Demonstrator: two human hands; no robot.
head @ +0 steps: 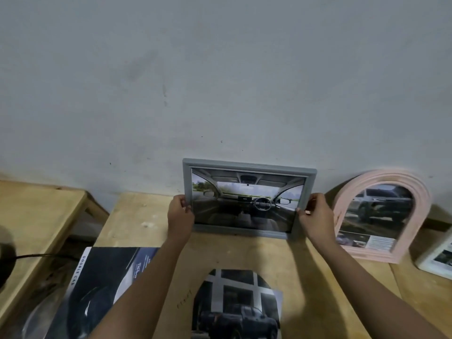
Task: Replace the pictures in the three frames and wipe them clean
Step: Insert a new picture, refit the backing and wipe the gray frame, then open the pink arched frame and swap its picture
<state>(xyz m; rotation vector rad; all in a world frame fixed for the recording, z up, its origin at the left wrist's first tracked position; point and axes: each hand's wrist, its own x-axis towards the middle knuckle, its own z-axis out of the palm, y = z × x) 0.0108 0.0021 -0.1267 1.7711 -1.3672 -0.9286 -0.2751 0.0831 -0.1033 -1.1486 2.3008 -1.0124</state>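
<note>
A grey rectangular frame (249, 164) with a car-interior picture stands upright near the wall at the back of the wooden table (146, 223). My left hand (179, 214) grips its left edge and my right hand (316, 214) grips its right edge. A pink arched frame (420, 189) with a picture of an SUV leans against the wall to the right. A white frame (437, 260) lies at the far right, cut off by the image edge. An arch-shaped cut-out picture of a pickup (234, 304) lies flat in front of me.
A car brochure (102, 277) lies at the table's left front. A second wooden surface (36, 211) stands to the left across a gap. A black cable (36, 256) and a dark round object (6, 255) sit at the far left.
</note>
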